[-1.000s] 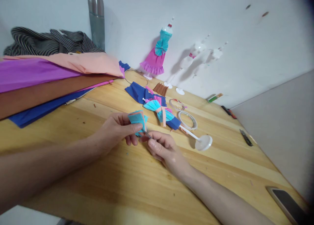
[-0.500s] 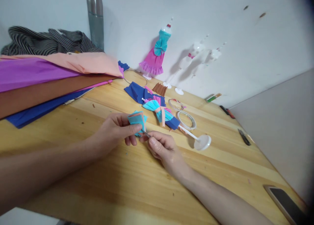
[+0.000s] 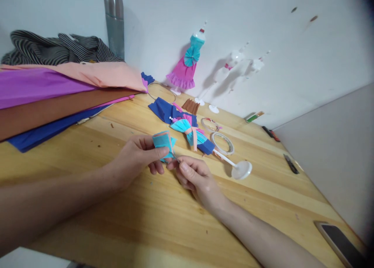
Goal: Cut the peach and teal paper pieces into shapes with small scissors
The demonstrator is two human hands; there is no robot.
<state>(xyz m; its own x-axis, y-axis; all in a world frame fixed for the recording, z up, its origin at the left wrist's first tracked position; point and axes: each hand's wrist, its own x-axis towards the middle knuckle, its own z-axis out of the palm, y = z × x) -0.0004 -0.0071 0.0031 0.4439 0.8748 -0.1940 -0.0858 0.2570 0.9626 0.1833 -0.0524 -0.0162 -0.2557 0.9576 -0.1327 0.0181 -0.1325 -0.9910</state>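
My left hand [image 3: 137,156] pinches a small folded piece of turquoise crepe paper [image 3: 162,141] with a peach edge, held just above the wooden table [image 3: 163,221]. My right hand [image 3: 191,175] is closed right beside it, fingertips pinching a thin dark pin-like thing [image 3: 175,157] at the paper's lower edge. Just beyond the hands lies a doll stand [image 3: 233,164] dressed in blue, turquoise and pink paper [image 3: 184,126].
Stacked crepe paper sheets [image 3: 52,96] and striped cloth [image 3: 55,50] fill the left. A dressed mannequin [image 3: 187,63] and bare white ones [image 3: 230,69] stand by the wall. Tape rolls [image 3: 223,142], a cutter [image 3: 290,163] and a phone [image 3: 340,242] lie to the right.
Both hands stay together on the turquoise paper; the right hand's fingers have shifted slightly upward toward the fold. Nothing else moved.
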